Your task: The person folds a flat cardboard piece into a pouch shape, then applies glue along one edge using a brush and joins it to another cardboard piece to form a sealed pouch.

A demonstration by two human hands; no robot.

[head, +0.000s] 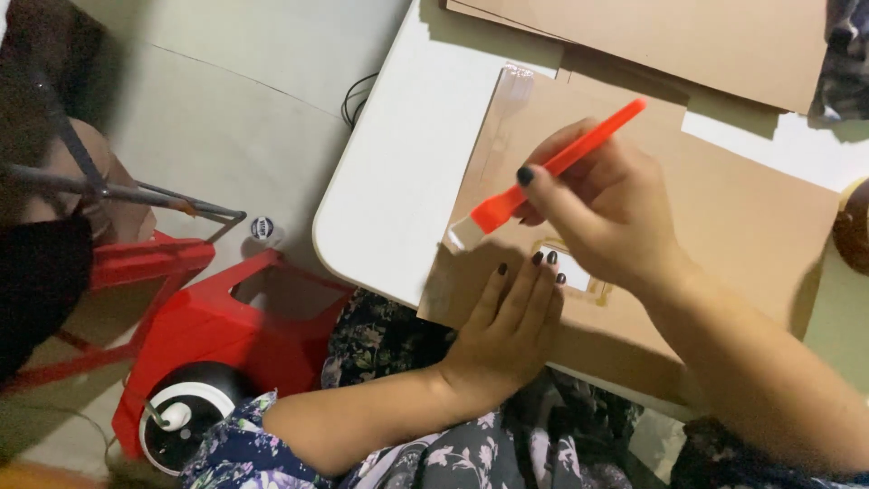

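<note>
My right hand [608, 210] grips an orange-handled brush [552, 167], its white bristles touching the left edge of a brown cardboard sheet [724, 208]. My left hand [509, 326] lies flat on the near edge of that sheet, fingers together, pressing it onto the white table [407, 172]. A small rectangular cut-out with a white patch [572, 272] shows between the two hands. Both hands have dark painted nails.
More brown cardboard sheets [670, 36] lie at the table's far side. A red plastic stool [217, 317] stands on the floor at the left, with a black and white round container [186, 412] under it. A dark round object [853, 226] sits at the right edge.
</note>
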